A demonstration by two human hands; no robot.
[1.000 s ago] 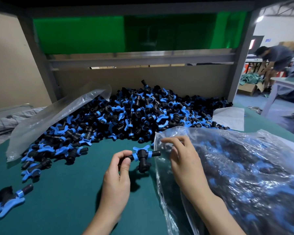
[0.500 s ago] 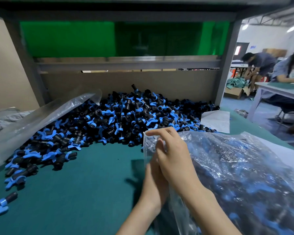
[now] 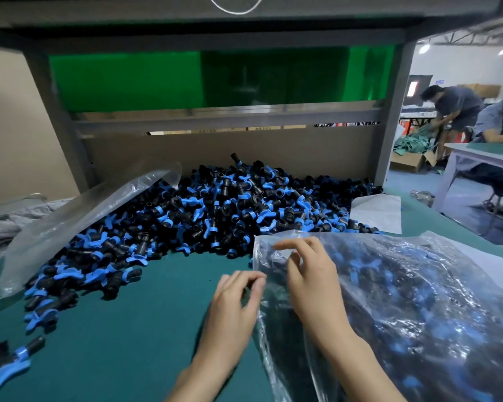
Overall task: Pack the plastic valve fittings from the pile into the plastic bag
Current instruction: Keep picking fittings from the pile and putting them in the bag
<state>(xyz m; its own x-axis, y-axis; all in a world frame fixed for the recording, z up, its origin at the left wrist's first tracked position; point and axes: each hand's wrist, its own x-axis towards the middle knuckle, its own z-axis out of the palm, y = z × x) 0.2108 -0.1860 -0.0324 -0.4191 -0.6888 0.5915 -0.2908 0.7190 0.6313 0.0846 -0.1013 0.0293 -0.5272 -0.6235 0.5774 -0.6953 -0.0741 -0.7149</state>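
a clear plastic bag (image 3: 404, 300), already heavy with black-and-blue fittings, is seen lying on the green table (image 3: 128, 343), its open mouth turned toward the pile (image 3: 215, 210). the bag's near edge is pinched between thumb and forefinger of the right hand (image 3: 311, 280), with the other fingers spread over the film. the left hand (image 3: 235, 300) is seen just beside the mouth, at its lower left, fingers curled loosely together; whether anything is held in them cannot be told, as the fingertips are blurred. the pile is heaped just behind the bag and runs away to its left, many fittings remaining unpacked. a second, flat bag (image 3: 79, 221) is draped over the pile's far left side, and a loose fitting (image 3: 9, 364) lies well apart from the bag, at the table's near left corner. the step in hand is judged to be a drop at the mouth, between loads. next, the mouth is to be kept open while another fitting is fetched from the pile by the left hand.
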